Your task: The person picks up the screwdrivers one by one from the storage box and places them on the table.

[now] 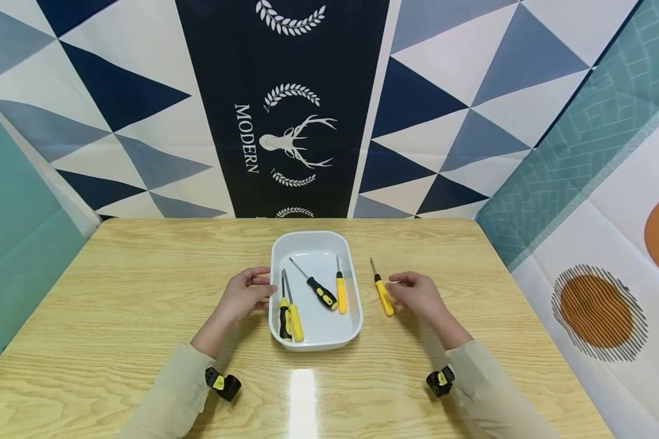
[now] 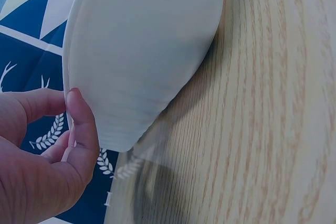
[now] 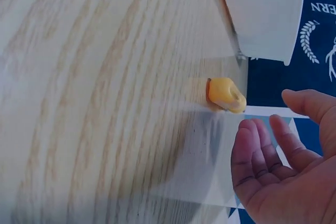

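Note:
A white plastic tray [image 1: 320,332] sits at the middle of the table with several screwdrivers lying in it. My left hand [image 1: 245,294] pinches the tray's left rim between thumb and fingers; in the left wrist view the thumb [image 2: 81,135] lies against the outer wall. To the right of the tray, a screwdriver with an orange-yellow handle [image 1: 384,297] lies on the wood, tip pointing away. Beside that handle is my right hand [image 1: 416,294], its fingers loosely bent with nothing between them. The right wrist view shows the handle's butt end [image 3: 226,95] just beyond the fingertips.
Inside the tray are a black-and-yellow screwdriver [image 1: 321,294], an orange-yellow one [image 1: 341,295], and two side by side at the left, one with a yellow handle [image 1: 296,323]. Patterned cloth [image 1: 285,189] rises behind the wooden table [image 1: 159,274].

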Action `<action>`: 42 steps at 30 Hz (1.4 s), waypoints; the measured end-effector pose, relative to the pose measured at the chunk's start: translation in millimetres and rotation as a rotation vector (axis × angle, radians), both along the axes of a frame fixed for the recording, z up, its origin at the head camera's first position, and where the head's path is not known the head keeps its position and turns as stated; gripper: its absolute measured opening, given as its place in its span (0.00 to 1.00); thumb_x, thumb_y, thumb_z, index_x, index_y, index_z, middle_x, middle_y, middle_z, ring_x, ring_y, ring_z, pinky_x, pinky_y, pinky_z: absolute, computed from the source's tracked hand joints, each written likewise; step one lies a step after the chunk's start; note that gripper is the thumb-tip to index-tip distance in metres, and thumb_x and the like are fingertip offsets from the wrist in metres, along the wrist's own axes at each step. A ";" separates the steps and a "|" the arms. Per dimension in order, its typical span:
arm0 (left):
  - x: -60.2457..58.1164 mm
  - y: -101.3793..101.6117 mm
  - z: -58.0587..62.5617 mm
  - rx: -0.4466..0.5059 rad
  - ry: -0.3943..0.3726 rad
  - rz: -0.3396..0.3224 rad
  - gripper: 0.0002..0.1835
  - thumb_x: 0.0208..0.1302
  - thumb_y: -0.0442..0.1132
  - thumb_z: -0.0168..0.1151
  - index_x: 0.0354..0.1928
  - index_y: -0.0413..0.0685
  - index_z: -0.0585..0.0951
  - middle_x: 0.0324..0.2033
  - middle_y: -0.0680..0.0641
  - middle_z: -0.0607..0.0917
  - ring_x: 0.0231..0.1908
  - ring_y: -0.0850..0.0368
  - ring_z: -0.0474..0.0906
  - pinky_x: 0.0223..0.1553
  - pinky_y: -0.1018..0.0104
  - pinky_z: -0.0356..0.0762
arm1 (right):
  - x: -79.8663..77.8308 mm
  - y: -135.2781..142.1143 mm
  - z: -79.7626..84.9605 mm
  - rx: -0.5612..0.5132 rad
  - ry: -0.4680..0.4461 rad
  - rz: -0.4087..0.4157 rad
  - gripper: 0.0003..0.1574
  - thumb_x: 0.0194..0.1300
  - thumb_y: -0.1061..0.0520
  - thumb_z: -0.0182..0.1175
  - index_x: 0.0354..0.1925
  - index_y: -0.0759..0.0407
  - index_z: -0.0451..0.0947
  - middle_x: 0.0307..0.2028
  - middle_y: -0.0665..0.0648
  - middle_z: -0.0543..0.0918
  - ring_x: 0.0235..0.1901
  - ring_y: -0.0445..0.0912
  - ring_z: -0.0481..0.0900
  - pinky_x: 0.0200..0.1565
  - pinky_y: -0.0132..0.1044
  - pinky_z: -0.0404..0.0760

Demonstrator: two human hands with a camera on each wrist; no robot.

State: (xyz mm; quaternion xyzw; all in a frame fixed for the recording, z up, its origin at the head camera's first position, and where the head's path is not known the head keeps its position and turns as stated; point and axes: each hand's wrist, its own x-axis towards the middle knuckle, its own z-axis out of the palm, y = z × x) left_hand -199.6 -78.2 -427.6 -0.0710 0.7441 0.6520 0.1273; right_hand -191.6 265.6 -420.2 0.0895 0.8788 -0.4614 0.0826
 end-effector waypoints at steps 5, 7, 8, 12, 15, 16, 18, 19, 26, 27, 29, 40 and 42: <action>0.9 0.3 0.7 -0.005 -0.004 -0.002 0.26 0.59 0.32 0.61 0.61 0.43 0.69 0.46 0.42 0.74 0.32 0.58 0.79 0.35 0.67 0.83 | 0.3 0.4 1.3 -0.013 0.022 0.017 0.25 0.63 0.49 0.58 0.55 0.60 0.74 0.40 0.59 0.78 0.34 0.46 0.75 0.35 0.36 0.80; 1.1 0.3 0.9 -0.008 -0.003 -0.005 0.26 0.60 0.33 0.61 0.61 0.44 0.69 0.46 0.42 0.74 0.32 0.58 0.78 0.35 0.67 0.83 | 0.3 0.7 1.8 -0.018 0.039 0.026 0.26 0.63 0.50 0.59 0.56 0.60 0.73 0.43 0.59 0.78 0.36 0.46 0.75 0.36 0.37 0.81; 1.3 0.2 1.0 -0.008 -0.002 -0.007 0.26 0.60 0.33 0.61 0.61 0.43 0.69 0.46 0.42 0.74 0.32 0.58 0.78 0.35 0.67 0.83 | 0.3 0.9 2.2 -0.019 0.046 0.030 0.26 0.63 0.50 0.59 0.56 0.61 0.73 0.43 0.60 0.78 0.36 0.46 0.75 0.37 0.37 0.81; 2.1 -0.2 1.8 -0.001 0.002 -0.013 0.27 0.60 0.33 0.61 0.62 0.42 0.68 0.47 0.41 0.74 0.31 0.59 0.78 0.34 0.68 0.82 | 1.0 1.7 5.4 -0.017 0.075 0.042 0.27 0.62 0.51 0.60 0.57 0.61 0.73 0.45 0.60 0.78 0.39 0.47 0.75 0.37 0.35 0.80; 2.9 0.0 2.6 0.006 0.000 -0.010 0.28 0.60 0.33 0.62 0.63 0.42 0.68 0.47 0.42 0.74 0.30 0.59 0.78 0.33 0.68 0.82 | 2.2 1.8 8.7 -0.009 0.106 0.055 0.27 0.62 0.50 0.61 0.57 0.60 0.73 0.46 0.59 0.79 0.42 0.48 0.75 0.39 0.32 0.79; 3.0 0.1 2.9 0.006 -0.001 -0.009 0.28 0.60 0.33 0.62 0.63 0.42 0.68 0.47 0.42 0.74 0.30 0.60 0.78 0.33 0.68 0.82 | 2.8 1.9 9.9 -0.004 0.119 0.062 0.28 0.62 0.49 0.61 0.57 0.60 0.72 0.47 0.59 0.79 0.44 0.49 0.75 0.40 0.32 0.78; 3.1 0.5 3.5 0.007 -0.003 -0.007 0.28 0.60 0.33 0.62 0.63 0.42 0.68 0.47 0.42 0.74 0.31 0.59 0.78 0.34 0.68 0.82 | 4.3 1.6 12.3 -0.002 0.141 0.073 0.29 0.62 0.48 0.61 0.57 0.59 0.72 0.48 0.59 0.79 0.46 0.50 0.75 0.43 0.31 0.77; 3.0 0.7 3.8 0.006 -0.005 -0.006 0.28 0.60 0.33 0.62 0.63 0.42 0.68 0.47 0.42 0.74 0.31 0.59 0.78 0.34 0.68 0.82 | 5.0 1.5 13.6 -0.001 0.154 0.080 0.29 0.61 0.47 0.62 0.58 0.59 0.72 0.48 0.59 0.79 0.47 0.50 0.75 0.44 0.31 0.77; 1.2 0.4 2.0 -0.006 -0.011 -0.003 0.27 0.59 0.33 0.62 0.62 0.44 0.69 0.47 0.41 0.74 0.31 0.59 0.78 0.35 0.67 0.83 | 8.6 0.3 21.5 -0.032 0.235 0.145 0.29 0.61 0.48 0.63 0.57 0.58 0.72 0.51 0.61 0.78 0.49 0.51 0.76 0.46 0.32 0.78; 0.9 0.3 1.6 -0.008 -0.012 -0.005 0.27 0.59 0.33 0.61 0.62 0.44 0.69 0.47 0.41 0.74 0.32 0.59 0.78 0.35 0.67 0.83 | 8.9 0.0 22.3 -0.035 0.246 0.156 0.29 0.61 0.48 0.63 0.57 0.58 0.72 0.51 0.61 0.78 0.48 0.51 0.76 0.47 0.33 0.77; 0.5 0.3 1.5 -0.007 -0.018 -0.006 0.27 0.60 0.32 0.61 0.62 0.45 0.69 0.48 0.41 0.73 0.32 0.59 0.78 0.35 0.67 0.83 | 9.5 -0.8 23.9 -0.034 0.264 0.174 0.28 0.60 0.49 0.63 0.57 0.58 0.72 0.51 0.61 0.78 0.48 0.50 0.76 0.48 0.34 0.77; 0.7 -0.4 2.0 0.002 -0.017 -0.007 0.28 0.59 0.32 0.61 0.62 0.43 0.68 0.47 0.41 0.73 0.33 0.60 0.77 0.35 0.67 0.83 | 13.0 -6.3 35.7 -0.017 0.278 0.234 0.28 0.60 0.49 0.64 0.57 0.53 0.71 0.51 0.58 0.78 0.50 0.51 0.77 0.48 0.38 0.77; 0.9 -0.4 2.0 0.003 -0.015 -0.008 0.28 0.59 0.32 0.62 0.62 0.43 0.68 0.47 0.41 0.73 0.33 0.60 0.77 0.35 0.67 0.83 | 13.6 -7.7 37.9 -0.020 0.279 0.249 0.28 0.59 0.50 0.64 0.57 0.53 0.71 0.51 0.58 0.78 0.50 0.52 0.77 0.48 0.39 0.77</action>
